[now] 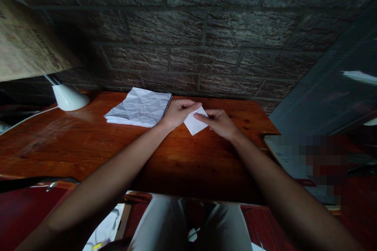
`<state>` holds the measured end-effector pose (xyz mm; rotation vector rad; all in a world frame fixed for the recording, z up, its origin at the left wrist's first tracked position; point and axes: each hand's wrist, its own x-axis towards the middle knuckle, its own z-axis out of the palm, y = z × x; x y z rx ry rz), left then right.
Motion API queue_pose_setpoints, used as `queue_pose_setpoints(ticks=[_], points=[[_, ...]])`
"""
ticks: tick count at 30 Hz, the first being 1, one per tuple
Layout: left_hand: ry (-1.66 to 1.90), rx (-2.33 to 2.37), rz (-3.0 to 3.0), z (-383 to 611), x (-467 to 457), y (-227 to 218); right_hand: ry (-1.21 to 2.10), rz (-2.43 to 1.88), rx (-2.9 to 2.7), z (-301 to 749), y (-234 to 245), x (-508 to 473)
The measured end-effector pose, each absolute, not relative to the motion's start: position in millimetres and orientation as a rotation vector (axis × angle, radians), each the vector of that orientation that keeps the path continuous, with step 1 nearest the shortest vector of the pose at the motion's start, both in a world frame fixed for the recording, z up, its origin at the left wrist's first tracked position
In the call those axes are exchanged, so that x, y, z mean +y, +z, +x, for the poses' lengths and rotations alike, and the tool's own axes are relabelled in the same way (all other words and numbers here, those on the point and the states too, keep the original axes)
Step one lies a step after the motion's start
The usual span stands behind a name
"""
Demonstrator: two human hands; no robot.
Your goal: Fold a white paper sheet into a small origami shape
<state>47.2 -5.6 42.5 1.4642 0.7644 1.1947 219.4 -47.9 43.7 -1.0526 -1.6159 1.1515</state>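
A small folded white paper (pixel 194 122) lies on the wooden desk (pixel 88 141) near its far edge. My left hand (pixel 178 112) curls over the paper's upper left edge, thumb and fingers pinching it. From the right, my right hand (pixel 219 122) presses its forefinger on the paper's right corner, the other fingers curled. Both forearms stretch across the desk from the near side.
A stack of creased white sheets (pixel 140 108) lies just left of my hands. A white lamp base (pixel 69 97) with its cable stands at the far left under a tan shade (pixel 26 41). A brick wall (pixel 206 35) backs the desk. A booklet (pixel 287 155) lies at the right.
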Motion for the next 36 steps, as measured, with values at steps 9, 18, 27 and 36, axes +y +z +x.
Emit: queue_pose_setpoints(ticks=[9, 18, 27, 36], points=[[1.162, 0.769, 1.544, 44.5, -0.2, 38.0, 1.148, -1.075, -1.624, 222.2, 41.2, -45.5], [1.256, 0.676, 1.58, 46.7, -2.3, 38.3, 1.165, -0.997, -1.663, 225.9, 39.7, -42.1], [1.117, 0.714, 1.412, 49.4, -3.4, 37.6, 1.145, -1.0, -1.634, 228.1, 37.2, -39.2], [1.242, 0.736, 1.581, 46.3, 4.0, 31.5, 1.137, -1.012, -1.441, 231.2, 38.1, -34.9]])
